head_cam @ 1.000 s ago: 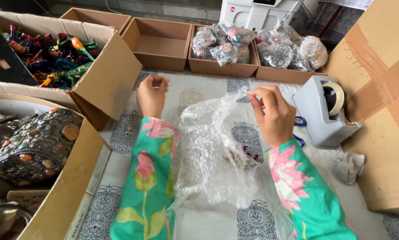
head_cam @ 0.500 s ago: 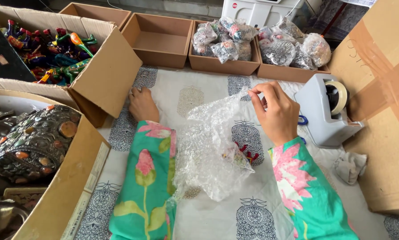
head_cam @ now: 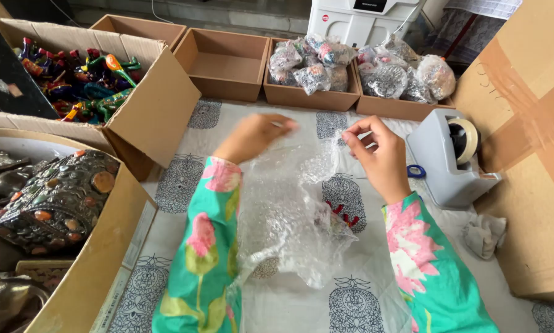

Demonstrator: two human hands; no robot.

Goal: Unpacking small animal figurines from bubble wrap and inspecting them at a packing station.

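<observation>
Left boxes: a big box [head_cam: 79, 271] at the left edge holds a bag with round stones [head_cam: 55, 197]. Behind it an open box [head_cam: 160, 117] holds bright toys [head_cam: 86, 74].
Left hand: the left hand [head_cam: 255, 135] is up over the cloth, fingers together on the top left edge of the bubble wrap [head_cam: 289, 216]. It is blurry, so I cannot tell how tight the pinch is.
Wrap: the bubble wrap is in the middle, between both arms. Its long way runs from the hands down toward the person. The top edge is lifted up. The bottom lies crumpled on the cloth [head_cam: 178, 185].
Inside the wrap: a small red thing [head_cam: 341, 213] shows through on the right side. I cannot tell what it is.
Right hand: the right hand [head_cam: 381, 157] pinches the top right corner of the wrap with thumb and finger closed on it.
Room: bare cloth lies on both sides of the arms and below the wrap.
Back row: an empty box [head_cam: 224, 65], then two boxes of wrapped bundles [head_cam: 314, 68].
Right side: a grey tape holder [head_cam: 449, 163] sits just beside the right hand. A tall box [head_cam: 529, 154] walls in the right edge. A crumpled rag [head_cam: 483, 234] lies by it.
</observation>
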